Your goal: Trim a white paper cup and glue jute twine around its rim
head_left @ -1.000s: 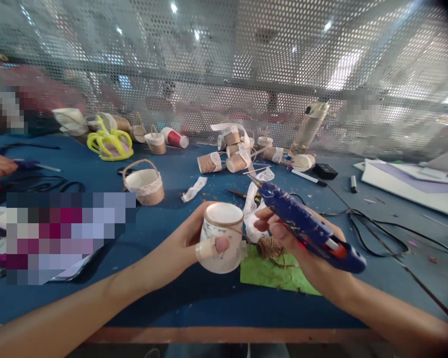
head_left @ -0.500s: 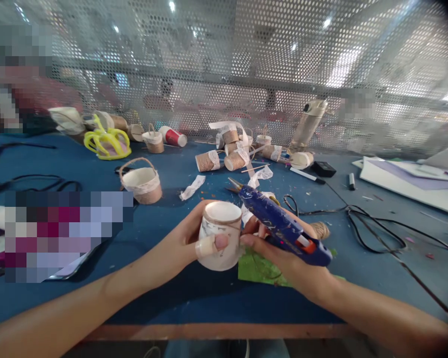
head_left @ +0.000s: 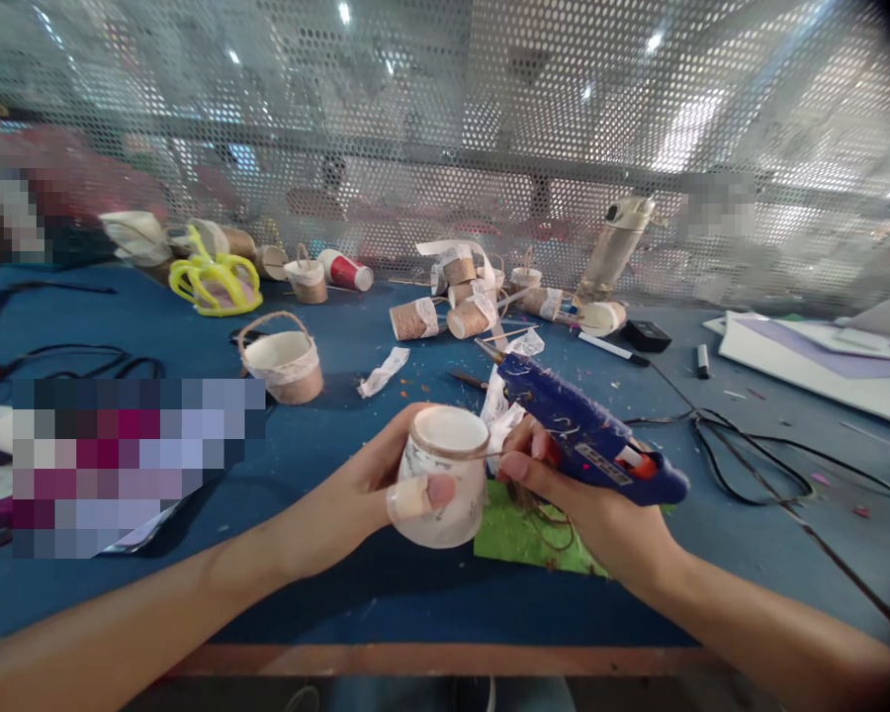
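My left hand (head_left: 393,480), with a bandage round the thumb, grips a white paper cup (head_left: 445,509) from its left side. The cup's narrow end faces up, with brown twine (head_left: 456,455) wrapped round it. From there a length of twine runs right to the fingertips of my right hand (head_left: 564,480), which pinch it. That same hand also holds a blue hot glue gun (head_left: 578,415), its nozzle pointing up and left, away from the cup. Below, a green sheet (head_left: 515,534) lies on the table with loops of twine on it.
Several twine-wrapped cups (head_left: 471,314) are heaped at the back. A small basket (head_left: 289,371) with a twine handle stands left. Scissors (head_left: 466,379) and lace strips (head_left: 384,372) lie beyond the cup. A black cord (head_left: 749,465) curls at right, near white sheets (head_left: 786,366).
My right hand and the glue gun have moved right and slightly up, away from the cup. The twine between cup and fingers is now drawn out. The left hand barely moved.
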Demonstrator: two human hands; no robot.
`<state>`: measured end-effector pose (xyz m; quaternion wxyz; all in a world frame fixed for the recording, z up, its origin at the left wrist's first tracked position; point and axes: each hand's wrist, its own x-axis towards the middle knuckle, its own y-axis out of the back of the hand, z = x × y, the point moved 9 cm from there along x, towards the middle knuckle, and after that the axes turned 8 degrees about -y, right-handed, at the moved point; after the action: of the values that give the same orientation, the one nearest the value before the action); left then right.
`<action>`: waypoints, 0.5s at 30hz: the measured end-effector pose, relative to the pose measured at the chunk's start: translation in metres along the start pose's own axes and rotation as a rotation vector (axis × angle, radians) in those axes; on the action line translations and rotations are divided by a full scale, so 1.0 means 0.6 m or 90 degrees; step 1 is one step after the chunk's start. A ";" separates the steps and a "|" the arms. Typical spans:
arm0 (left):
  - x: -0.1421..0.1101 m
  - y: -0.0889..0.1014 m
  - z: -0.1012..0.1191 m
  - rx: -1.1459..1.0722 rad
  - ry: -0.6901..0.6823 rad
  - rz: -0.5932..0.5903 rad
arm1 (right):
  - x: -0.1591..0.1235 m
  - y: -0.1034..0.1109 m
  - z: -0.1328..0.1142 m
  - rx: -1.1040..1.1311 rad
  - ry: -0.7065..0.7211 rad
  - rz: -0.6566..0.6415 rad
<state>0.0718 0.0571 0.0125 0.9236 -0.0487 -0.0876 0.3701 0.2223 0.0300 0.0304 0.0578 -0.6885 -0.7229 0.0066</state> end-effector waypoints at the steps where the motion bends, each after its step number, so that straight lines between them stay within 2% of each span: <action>1: 0.000 -0.001 0.000 -0.002 0.003 -0.003 | 0.000 0.000 0.000 -0.001 -0.002 0.002; 15: -0.003 -0.014 0.005 -0.032 -0.008 -0.046 | -0.002 -0.007 -0.005 0.015 -0.015 -0.021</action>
<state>0.0757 0.0500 0.0165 0.9344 -0.0659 -0.1045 0.3343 0.2185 0.0282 0.0334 0.0571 -0.6754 -0.7349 0.0222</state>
